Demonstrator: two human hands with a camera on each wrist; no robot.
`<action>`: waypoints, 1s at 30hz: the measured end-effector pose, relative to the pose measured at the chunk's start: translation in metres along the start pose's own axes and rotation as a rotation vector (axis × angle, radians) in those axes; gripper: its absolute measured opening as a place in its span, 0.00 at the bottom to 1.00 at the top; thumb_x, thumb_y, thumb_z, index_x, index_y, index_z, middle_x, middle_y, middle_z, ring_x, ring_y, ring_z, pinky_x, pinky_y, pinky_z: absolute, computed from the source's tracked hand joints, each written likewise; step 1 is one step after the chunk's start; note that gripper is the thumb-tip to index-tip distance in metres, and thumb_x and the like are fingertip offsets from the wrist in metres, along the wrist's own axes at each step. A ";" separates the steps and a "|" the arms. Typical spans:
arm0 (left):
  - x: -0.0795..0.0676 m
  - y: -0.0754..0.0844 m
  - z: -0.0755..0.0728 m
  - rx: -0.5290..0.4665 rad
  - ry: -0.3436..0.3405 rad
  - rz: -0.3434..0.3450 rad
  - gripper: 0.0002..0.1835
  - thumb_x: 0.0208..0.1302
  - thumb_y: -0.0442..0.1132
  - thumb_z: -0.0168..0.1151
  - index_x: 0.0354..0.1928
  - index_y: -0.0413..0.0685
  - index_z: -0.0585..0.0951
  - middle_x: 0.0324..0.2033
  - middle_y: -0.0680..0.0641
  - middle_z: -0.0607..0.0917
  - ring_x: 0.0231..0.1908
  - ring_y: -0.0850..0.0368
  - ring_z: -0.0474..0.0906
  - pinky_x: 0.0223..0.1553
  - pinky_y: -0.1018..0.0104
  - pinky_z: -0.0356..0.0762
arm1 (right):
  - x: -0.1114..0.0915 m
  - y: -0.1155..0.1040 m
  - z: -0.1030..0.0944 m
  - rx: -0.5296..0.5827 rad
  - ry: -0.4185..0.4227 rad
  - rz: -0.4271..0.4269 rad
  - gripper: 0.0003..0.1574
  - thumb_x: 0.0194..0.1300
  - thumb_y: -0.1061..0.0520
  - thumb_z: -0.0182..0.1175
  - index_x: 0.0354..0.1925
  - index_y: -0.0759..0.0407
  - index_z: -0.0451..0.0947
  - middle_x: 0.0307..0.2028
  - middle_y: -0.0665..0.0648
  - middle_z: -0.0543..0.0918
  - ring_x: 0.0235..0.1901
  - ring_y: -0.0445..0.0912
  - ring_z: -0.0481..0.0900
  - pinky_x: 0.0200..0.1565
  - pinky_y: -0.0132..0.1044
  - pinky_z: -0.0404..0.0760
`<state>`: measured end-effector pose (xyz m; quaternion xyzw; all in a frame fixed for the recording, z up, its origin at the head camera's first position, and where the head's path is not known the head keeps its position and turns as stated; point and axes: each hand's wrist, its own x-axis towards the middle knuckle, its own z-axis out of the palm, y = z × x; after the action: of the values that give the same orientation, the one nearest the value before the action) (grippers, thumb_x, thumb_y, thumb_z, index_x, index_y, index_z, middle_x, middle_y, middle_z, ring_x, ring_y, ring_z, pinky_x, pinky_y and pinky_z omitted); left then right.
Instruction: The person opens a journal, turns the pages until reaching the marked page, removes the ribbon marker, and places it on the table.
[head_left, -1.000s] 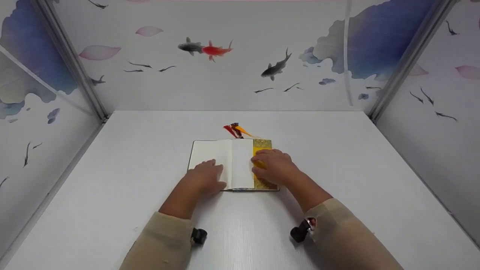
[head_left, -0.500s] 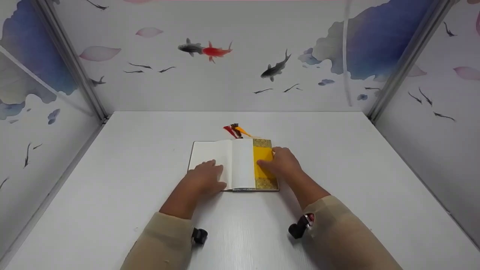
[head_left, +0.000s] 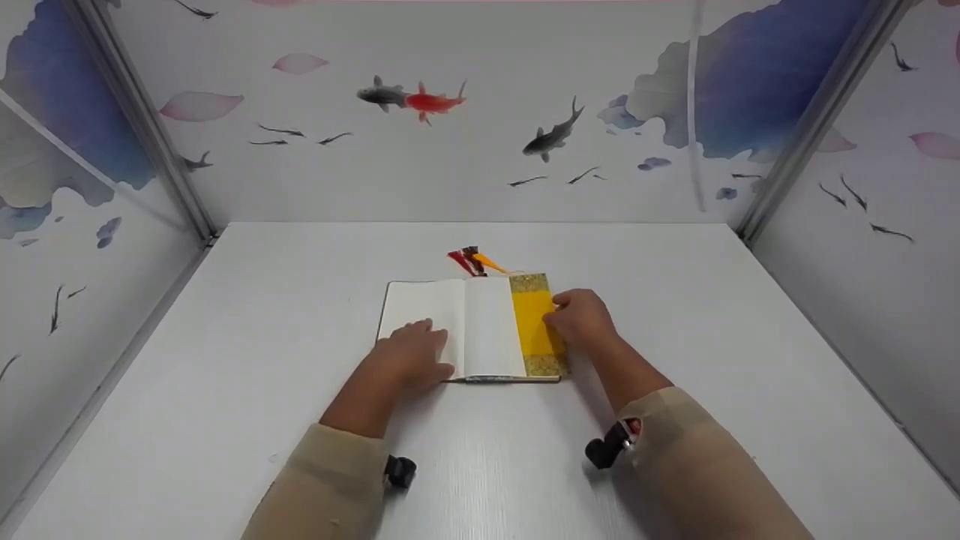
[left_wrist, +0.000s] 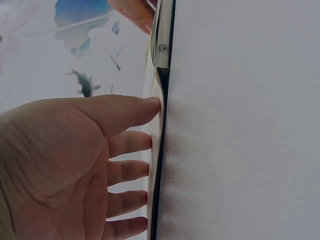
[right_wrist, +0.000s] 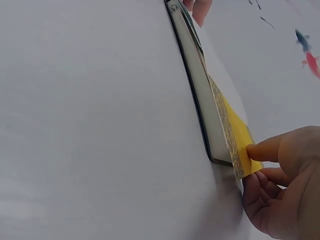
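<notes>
An open notebook [head_left: 491, 322] lies in the middle of the white table, with blank white pages showing. Along its right side runs a yellow strip [head_left: 534, 322] with gold patterned ends. My right hand [head_left: 583, 319] pinches the strip's outer edge between thumb and fingers; in the right wrist view the strip [right_wrist: 240, 135] is raised above the notebook's cover corner and sticks out past it. My left hand [head_left: 415, 354] rests on the left page, and the left wrist view has its fingers [left_wrist: 127, 172] straight and spread against the paper. Its fingertips press the page's surface.
Red, dark and orange tassels [head_left: 472, 261] lie just beyond the notebook's top edge. White panels printed with fish and petals stand at the back [head_left: 480, 165] and on both sides of the table [head_left: 300, 277]. Small black cameras [head_left: 400, 472] sit at both wrists.
My right hand has moved off the strip's face to its outer edge and now pinches it. The strip has shifted right and lifted past the cover. My left hand stays in place.
</notes>
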<state>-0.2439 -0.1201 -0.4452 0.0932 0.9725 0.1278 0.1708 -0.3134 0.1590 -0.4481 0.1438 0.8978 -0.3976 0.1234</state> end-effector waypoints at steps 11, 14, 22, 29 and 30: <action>0.000 -0.001 0.002 0.001 0.008 -0.005 0.40 0.76 0.55 0.62 0.84 0.52 0.63 0.85 0.42 0.58 0.85 0.40 0.53 0.83 0.35 0.55 | 0.011 0.008 -0.011 0.218 -0.005 0.070 0.25 0.78 0.56 0.59 0.70 0.52 0.79 0.68 0.59 0.80 0.56 0.52 0.80 0.58 0.38 0.85; 0.000 0.000 0.001 -0.004 -0.001 -0.005 0.40 0.76 0.54 0.62 0.84 0.52 0.63 0.85 0.41 0.58 0.86 0.39 0.52 0.83 0.35 0.55 | 0.016 0.011 -0.019 0.292 -0.003 0.116 0.25 0.78 0.56 0.60 0.70 0.50 0.79 0.65 0.58 0.80 0.55 0.52 0.80 0.53 0.36 0.85; 0.000 0.001 -0.001 0.009 0.006 0.000 0.39 0.77 0.54 0.61 0.84 0.51 0.63 0.85 0.41 0.58 0.85 0.39 0.52 0.83 0.34 0.56 | 0.027 0.029 -0.046 0.316 0.023 0.182 0.27 0.79 0.55 0.60 0.73 0.48 0.78 0.67 0.58 0.80 0.53 0.51 0.79 0.49 0.34 0.84; 0.003 0.000 0.002 0.020 0.001 0.004 0.40 0.77 0.55 0.61 0.84 0.51 0.62 0.86 0.41 0.58 0.86 0.39 0.52 0.83 0.35 0.55 | 0.025 0.044 -0.061 0.300 0.044 0.190 0.26 0.80 0.57 0.58 0.72 0.52 0.76 0.70 0.61 0.78 0.57 0.55 0.80 0.57 0.36 0.86; 0.003 0.000 0.002 0.019 0.001 0.002 0.40 0.77 0.55 0.61 0.84 0.51 0.63 0.86 0.41 0.57 0.86 0.40 0.52 0.83 0.35 0.54 | 0.024 0.045 -0.062 0.291 0.044 0.186 0.26 0.80 0.57 0.58 0.72 0.52 0.76 0.69 0.61 0.78 0.57 0.55 0.80 0.58 0.37 0.86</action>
<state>-0.2460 -0.1192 -0.4484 0.0958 0.9737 0.1185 0.1694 -0.3259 0.2379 -0.4465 0.2515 0.8159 -0.5071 0.1179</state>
